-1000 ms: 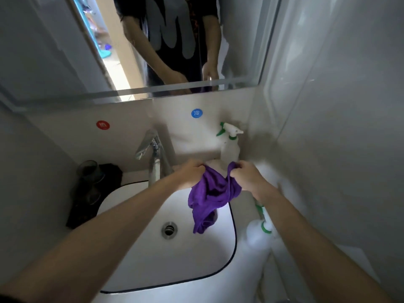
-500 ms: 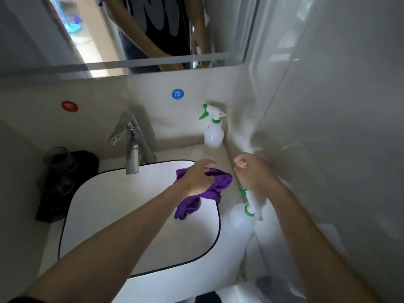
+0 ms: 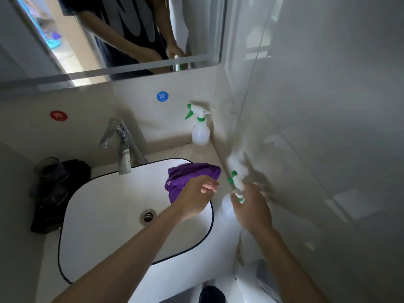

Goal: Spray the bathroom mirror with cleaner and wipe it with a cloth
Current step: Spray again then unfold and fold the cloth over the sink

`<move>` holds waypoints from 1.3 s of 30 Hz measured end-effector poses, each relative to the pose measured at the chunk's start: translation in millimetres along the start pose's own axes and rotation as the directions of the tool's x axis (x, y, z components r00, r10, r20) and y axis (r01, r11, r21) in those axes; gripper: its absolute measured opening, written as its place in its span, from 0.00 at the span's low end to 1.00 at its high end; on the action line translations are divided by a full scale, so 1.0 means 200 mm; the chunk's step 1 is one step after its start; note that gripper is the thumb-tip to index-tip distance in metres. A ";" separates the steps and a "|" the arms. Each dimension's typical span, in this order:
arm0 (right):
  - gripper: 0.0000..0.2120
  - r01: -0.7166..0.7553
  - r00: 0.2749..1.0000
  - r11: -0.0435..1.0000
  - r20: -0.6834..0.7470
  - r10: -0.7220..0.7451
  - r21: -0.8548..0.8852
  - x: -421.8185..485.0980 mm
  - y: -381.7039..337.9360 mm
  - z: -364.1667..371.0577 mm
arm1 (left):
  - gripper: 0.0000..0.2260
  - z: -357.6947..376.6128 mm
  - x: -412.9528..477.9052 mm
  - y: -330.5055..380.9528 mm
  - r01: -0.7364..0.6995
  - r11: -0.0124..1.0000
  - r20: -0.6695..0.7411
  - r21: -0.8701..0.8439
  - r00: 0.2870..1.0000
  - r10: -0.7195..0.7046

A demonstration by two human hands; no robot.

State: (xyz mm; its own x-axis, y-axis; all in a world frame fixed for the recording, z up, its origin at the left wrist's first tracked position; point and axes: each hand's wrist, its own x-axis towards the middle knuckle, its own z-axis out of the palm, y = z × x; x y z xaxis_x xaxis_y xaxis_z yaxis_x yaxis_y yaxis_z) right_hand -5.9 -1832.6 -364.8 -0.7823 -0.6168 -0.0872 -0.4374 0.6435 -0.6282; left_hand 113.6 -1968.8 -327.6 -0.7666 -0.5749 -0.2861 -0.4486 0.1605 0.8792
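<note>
The mirror (image 3: 196, 29) hangs above the basin and reflects a person's torso and arms. A purple cloth (image 3: 192, 171) lies bunched on the basin's back right rim. My left hand (image 3: 194, 195) hovers just over it with its fingers loosely bent and nothing between the visible fingertips. A white spray bottle with a green trigger (image 3: 234, 182) stands on the counter by the right wall. My right hand (image 3: 251, 206) curls round its neck, blurred by motion. A second, matching spray bottle (image 3: 200, 132) stands in the back corner.
The white basin (image 3: 87, 189) with a black edge fills the counter, and a chrome faucet (image 3: 122, 145) stands behind it. A dark cup (image 3: 50, 169) and a black item sit at the left. The glossy right wall (image 3: 328, 127) is close by.
My left hand lowered the purple cloth onto the basin rim and loosened its hold. My right hand left the cloth and moved down to the near spray bottle. The camera tilted downward.
</note>
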 end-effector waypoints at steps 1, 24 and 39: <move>0.08 -0.008 0.999 1.000 -0.032 0.008 0.026 -0.02 0.01 0.02 | 0.15 0.00 -0.03 0.00 -0.007 1.000 -0.004 -0.006 1.000 0.007; 0.10 0.130 0.990 0.622 -0.135 -0.039 0.772 -0.38 -0.67 -0.06 | 0.17 -0.45 -0.57 0.17 -0.235 0.921 -0.414 -0.310 0.906 0.092; 0.22 -0.104 0.937 0.649 0.293 -0.190 0.754 -0.61 -1.06 0.49 | 0.16 -0.82 -0.84 -0.26 -0.055 0.920 -0.499 -0.388 0.852 -0.160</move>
State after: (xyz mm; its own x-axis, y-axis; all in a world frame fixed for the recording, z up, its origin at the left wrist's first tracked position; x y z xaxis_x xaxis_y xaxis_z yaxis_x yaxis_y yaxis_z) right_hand 226.0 -1938.7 -296.4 -0.5205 -0.8327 -0.1888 0.1318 0.1400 -0.9813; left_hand 340.7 -2011.8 -262.0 -0.3523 -0.9155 -0.1942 -0.1921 -0.1323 0.9724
